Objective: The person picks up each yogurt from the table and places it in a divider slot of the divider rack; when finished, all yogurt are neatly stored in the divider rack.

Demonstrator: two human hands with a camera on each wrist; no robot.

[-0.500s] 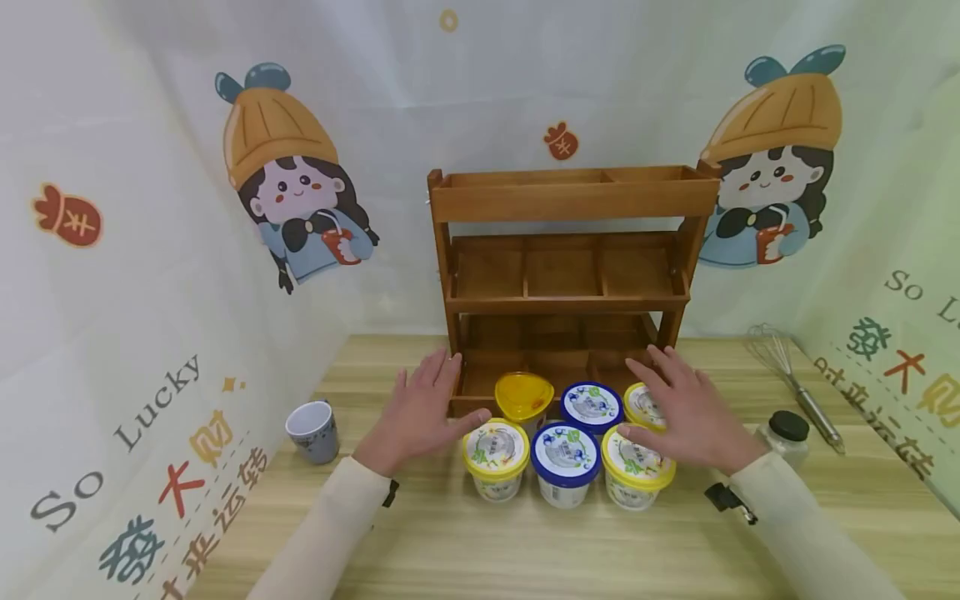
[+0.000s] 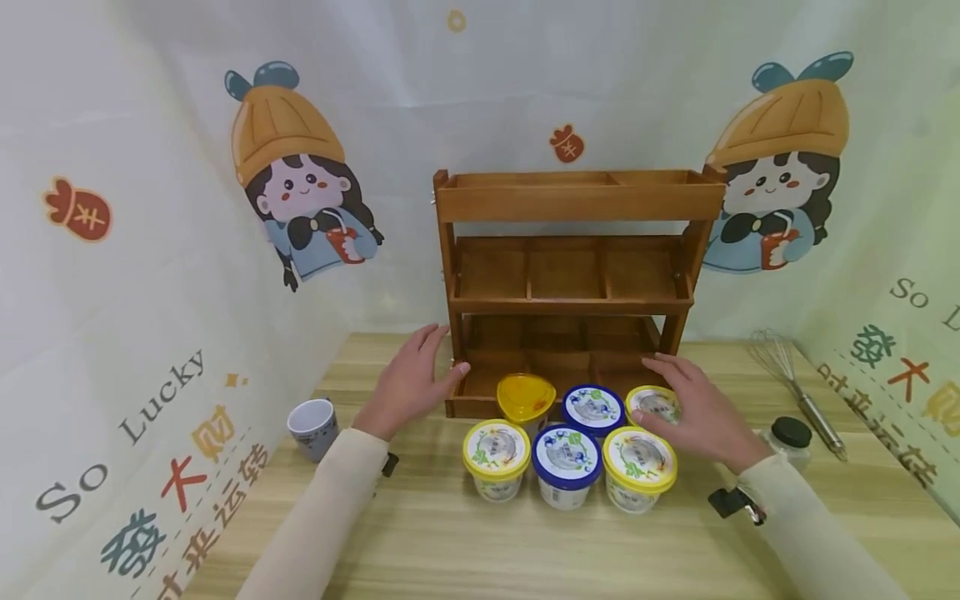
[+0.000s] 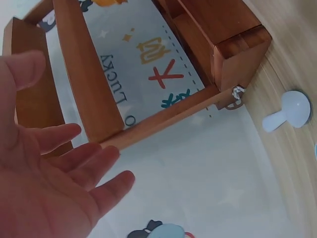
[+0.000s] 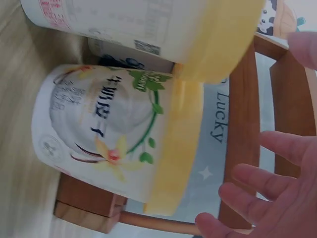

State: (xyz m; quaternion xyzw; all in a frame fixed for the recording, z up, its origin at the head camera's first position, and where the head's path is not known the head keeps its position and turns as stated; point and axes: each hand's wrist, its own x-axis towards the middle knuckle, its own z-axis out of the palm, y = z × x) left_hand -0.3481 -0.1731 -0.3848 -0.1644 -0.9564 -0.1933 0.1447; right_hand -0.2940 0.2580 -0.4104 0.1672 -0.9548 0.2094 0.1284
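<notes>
Several lidded tubs stand in front of a brown wooden three-tier rack (image 2: pixel 581 204). Two tubs with blue lids, the front blue-lidded tub (image 2: pixel 566 458) among them, stand between yellow-lidded tubs. At the front right is a yellow-lidded tub (image 2: pixel 640 462); an amber-yellow lidded container (image 2: pixel 525 398) is at the back left. My left hand (image 2: pixel 408 383), fingers spread, is beside the rack's lower left side, holding nothing. Over the rear right yellow-lidded tub (image 4: pixel 114 134) hovers my right hand (image 2: pixel 701 417), its fingers extended and gripping nothing. Whether its thumb touches the lid I cannot tell.
A small grey-white cup (image 2: pixel 313 429) stands at the left. On the right are a black-capped jar (image 2: pixel 790 437) and a metal whisk (image 2: pixel 802 396). The left wrist view shows a white round-headed object (image 3: pixel 292 111) by the rack. Printed cloth (image 2: pixel 390 167) hangs behind.
My left hand has drawn away from the tubs, up and left towards the rack's side. The right hand has shifted slightly right, uncovering more of the yellow lids. The tubs stay put.
</notes>
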